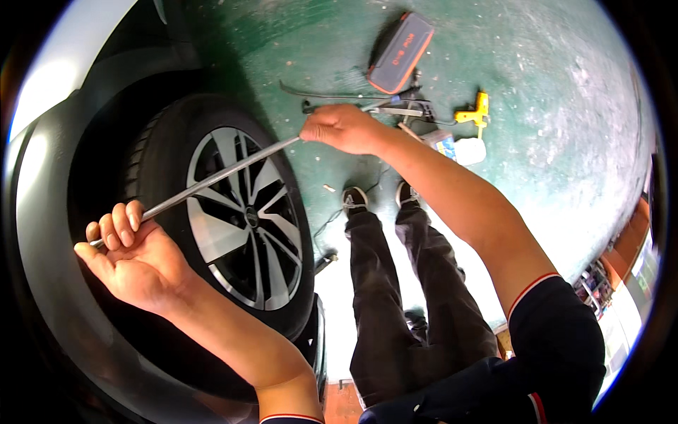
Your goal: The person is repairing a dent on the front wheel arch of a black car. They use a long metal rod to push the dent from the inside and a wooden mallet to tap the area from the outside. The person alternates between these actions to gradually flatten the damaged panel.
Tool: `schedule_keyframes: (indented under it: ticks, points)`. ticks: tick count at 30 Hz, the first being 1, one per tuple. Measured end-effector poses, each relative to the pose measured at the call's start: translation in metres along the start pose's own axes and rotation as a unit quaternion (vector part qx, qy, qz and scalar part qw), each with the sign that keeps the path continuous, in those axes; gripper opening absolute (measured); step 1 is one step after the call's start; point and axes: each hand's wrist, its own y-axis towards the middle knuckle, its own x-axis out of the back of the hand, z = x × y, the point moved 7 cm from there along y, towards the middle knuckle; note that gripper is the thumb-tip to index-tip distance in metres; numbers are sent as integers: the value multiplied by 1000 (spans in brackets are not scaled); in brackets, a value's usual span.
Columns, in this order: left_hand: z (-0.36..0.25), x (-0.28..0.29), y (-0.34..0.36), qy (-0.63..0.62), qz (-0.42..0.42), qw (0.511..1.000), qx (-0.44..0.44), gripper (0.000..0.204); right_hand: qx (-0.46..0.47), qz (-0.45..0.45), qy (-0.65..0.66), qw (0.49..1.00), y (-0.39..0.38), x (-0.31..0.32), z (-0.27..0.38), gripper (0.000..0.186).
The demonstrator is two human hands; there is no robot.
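A person's left hand (141, 265) curls loosely around a metal rod (222, 174) and the right hand (342, 129) grips it farther along, the rod slanting across a car wheel (251, 218).

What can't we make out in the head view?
All in the head view:
- Rod, right end: covered by the right hand; can't tell where it ends.
- Wheel arch interior: deep shadow, partly behind the tire.
- Car body: cut off by the fisheye rim.
- Floor tools: small and overlapping; exact kinds unclear.
- Clutter at far right: too small and blurred.
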Motion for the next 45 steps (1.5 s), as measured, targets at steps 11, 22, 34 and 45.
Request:
schedule_keyframes:
  ticks: [11,22,34,45]
  points:
    - [71,17,-31,-117,-66,985,111,45,109,26,-268,957,43,207,90,28]
    - [93,49,-240,-240,-163,904,315,31,-105,95,-361,922,-245,195,21,29]
    - [-86,-83,-363,105,-21,968,226,13,-308,161,-77,934,-446,57,48,38]
    - [-240,-204,-509,226,114,963,-97,13,-11,416,253,873,-428,34,459,40]
